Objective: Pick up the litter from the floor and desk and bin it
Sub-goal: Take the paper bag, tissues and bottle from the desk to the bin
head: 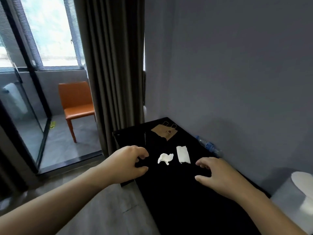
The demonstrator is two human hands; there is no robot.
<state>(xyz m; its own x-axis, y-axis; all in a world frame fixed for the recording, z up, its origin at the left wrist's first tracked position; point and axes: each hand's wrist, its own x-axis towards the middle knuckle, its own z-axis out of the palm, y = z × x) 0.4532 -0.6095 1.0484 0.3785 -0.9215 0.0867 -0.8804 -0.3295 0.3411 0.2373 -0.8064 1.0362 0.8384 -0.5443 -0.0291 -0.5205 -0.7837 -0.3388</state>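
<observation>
Left hand [128, 164]: empty, fingers loosely curled, thumb parted from them, at the black desk's [177, 200] left edge.
Right hand [218, 175]: empty, fingers relaxed and spread, over the desk.
Crumpled tissue [165, 158]: on the desk between both hands, just right of the left fingertips, so the left hand is nearer.
Folded white paper [183, 154]: beside the tissue, long axis running away from the person, nearer the right hand.
Further back: torn brown paper bag [165, 132]; plastic bottle [209, 146] by the wall.
White bin [298, 197]: on the right, beside the desk.
Likely next: each hand pinching its nearer scrap.
</observation>
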